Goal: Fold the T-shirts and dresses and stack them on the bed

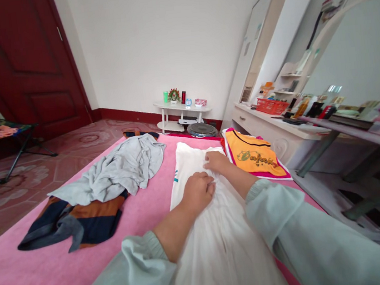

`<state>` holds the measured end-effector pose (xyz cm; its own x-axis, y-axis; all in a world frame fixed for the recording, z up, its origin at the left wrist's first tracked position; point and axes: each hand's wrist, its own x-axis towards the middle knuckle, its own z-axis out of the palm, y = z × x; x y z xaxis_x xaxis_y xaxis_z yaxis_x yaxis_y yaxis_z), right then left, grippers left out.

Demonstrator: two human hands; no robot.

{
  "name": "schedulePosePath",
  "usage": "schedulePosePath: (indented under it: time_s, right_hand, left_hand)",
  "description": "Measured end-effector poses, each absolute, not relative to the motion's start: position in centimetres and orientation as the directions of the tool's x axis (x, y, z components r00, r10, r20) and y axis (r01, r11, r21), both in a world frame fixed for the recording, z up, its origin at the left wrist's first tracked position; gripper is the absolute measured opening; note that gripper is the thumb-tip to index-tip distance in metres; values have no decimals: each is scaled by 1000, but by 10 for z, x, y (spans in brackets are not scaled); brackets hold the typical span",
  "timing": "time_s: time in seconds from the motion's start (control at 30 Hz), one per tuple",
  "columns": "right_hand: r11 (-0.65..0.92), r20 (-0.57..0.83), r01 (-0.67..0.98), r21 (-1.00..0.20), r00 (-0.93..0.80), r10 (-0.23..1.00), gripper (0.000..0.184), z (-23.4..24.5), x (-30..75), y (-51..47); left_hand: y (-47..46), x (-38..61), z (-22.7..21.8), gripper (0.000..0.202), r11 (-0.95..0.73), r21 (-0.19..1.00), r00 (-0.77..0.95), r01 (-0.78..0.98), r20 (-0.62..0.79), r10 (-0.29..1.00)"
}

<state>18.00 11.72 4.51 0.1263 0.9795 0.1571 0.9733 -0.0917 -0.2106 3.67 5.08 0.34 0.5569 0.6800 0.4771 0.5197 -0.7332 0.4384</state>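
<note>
A long white garment (pixel 220 230) stretches toward me over a pink bed cover, with a small teal print at its left edge. Its exact kind cannot be made out. My left hand (pixel 197 193) rests on its middle, the fingers curled together over the cloth. A little farther off and to the right, my right hand (pixel 217 160) has its fingers bent down, pinching the fabric close to the far end. Both palms face down, so the fingertips are partly hidden.
Left on the pink cover (pixel 144 225) lie a crumpled grey garment (pixel 120 166) and a navy-and-brown one (pixel 92 220). A folded yellow garment (pixel 251 154) lies right. Beyond are a low white table (pixel 186 106), a cluttered dresser (pixel 260 127) and a folding chair (pixel 12 149).
</note>
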Motion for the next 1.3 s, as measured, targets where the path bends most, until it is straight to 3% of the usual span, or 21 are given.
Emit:
schedulePosePath:
  time_s: [0.1,0.27,0.37,0.57,0.73,0.93,1.03,1.17,1.3]
  right_hand:
    - [-124,213,965,-232,175,961,4,43,179,123]
    - [153,385,739,-656,154,910,19,40,182,133]
    - [221,439,644,-733,199,876,29,37,198,138]
    - [-3,464,862,-506,275,842,26,24,237,136]
    - [26,505,935,-354,168,847,33,3,236,131]
    - [-77,527,957,-278,220,821,33,9,217,136]
    - [-38,475,977,-208,134,870,33,20,204,144]
    - [-74,299,991,-115,105,949,42,21,189,154]
    - [-161,259,982,-96,181,949,28,16,181,156]
  left_hand:
    - [51,37,4,27,-709,445,523,546,480,704]
    - [53,33,7,30,-526,570,318,631,428,846]
    - [57,29,7,33,-366,652,161,664,353,922]
    - [62,29,6,30,-313,614,129,725,325,937]
    - [63,30,5,22,-292,601,126,744,304,944]
    - [64,31,3,21,-316,538,134,781,351,927]
    - [64,32,3,22,-324,523,142,788,357,923]
    - [64,32,2,21,-327,525,150,786,352,924]
    - [64,32,2,21,-333,516,165,790,344,924]
